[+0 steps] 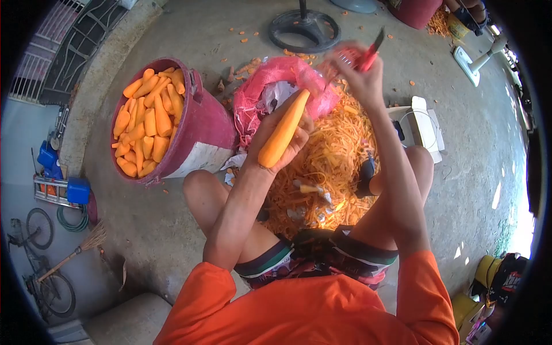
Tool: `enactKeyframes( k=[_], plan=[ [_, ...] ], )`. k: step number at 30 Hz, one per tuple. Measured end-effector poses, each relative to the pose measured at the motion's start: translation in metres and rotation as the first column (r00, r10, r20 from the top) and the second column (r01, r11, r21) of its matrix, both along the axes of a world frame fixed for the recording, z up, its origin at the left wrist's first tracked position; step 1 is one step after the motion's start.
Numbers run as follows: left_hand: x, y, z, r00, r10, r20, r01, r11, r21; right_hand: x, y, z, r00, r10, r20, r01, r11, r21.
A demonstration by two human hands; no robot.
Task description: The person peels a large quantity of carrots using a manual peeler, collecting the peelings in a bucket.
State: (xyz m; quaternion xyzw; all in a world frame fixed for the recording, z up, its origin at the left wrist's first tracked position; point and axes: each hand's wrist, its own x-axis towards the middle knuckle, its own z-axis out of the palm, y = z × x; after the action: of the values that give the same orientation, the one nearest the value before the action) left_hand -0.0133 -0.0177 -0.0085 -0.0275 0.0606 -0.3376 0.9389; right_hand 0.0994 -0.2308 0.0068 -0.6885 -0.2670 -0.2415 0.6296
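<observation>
A peeled orange carrot (283, 131) lies along the palm of my left hand (293, 138), whose fingers curl round it from the right. Up and to the right, my right hand (365, 72) is closed on a red-handled tool (367, 60) with a dark blade pointing up; motion blurs the fingers partly. Just beyond the carrot's tip is a pink mesh sack (253, 95). Below both hands a large heap of orange peelings (330, 167) lies on the floor between my legs. A maroon bucket (210, 123) full of peeled carrots (150, 122) leans to the left.
A round black stand base (305, 31) is on the concrete floor ahead. An open white box (426, 127) sits to the right of the heap. At the left are a broom (69, 253), a bicycle and blue containers. Part of another person shows at the top right.
</observation>
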Motion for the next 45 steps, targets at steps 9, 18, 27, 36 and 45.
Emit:
enactKeyframes(
  k=[9,18,27,36,45],
  plan=[
    [-0.010,0.001,-0.078,0.994,-0.105,-0.029,0.089,0.627,0.774,0.016,-0.032,0.007,0.968,-0.150,-0.201,0.162,0.986,0.045],
    [-0.007,0.061,0.033,0.637,-0.415,0.649,-0.739,-0.089,0.668,-0.003,-0.024,0.010,0.978,-0.068,-0.196,-0.046,0.848,-0.528],
    [-0.005,0.074,0.031,0.644,0.059,0.763,-0.763,-0.027,0.646,-0.037,0.014,0.020,0.977,0.084,-0.196,-0.188,0.772,-0.607],
    [-0.004,0.040,0.031,0.635,0.140,0.760,-0.764,-0.034,0.645,-0.047,0.032,0.027,0.940,0.324,-0.103,-0.327,0.780,-0.534],
    [-0.003,0.033,0.025,0.426,-0.144,0.893,-0.901,-0.157,0.404,-0.046,0.034,0.013,0.926,0.366,-0.088,-0.355,0.772,-0.527]
  ],
)
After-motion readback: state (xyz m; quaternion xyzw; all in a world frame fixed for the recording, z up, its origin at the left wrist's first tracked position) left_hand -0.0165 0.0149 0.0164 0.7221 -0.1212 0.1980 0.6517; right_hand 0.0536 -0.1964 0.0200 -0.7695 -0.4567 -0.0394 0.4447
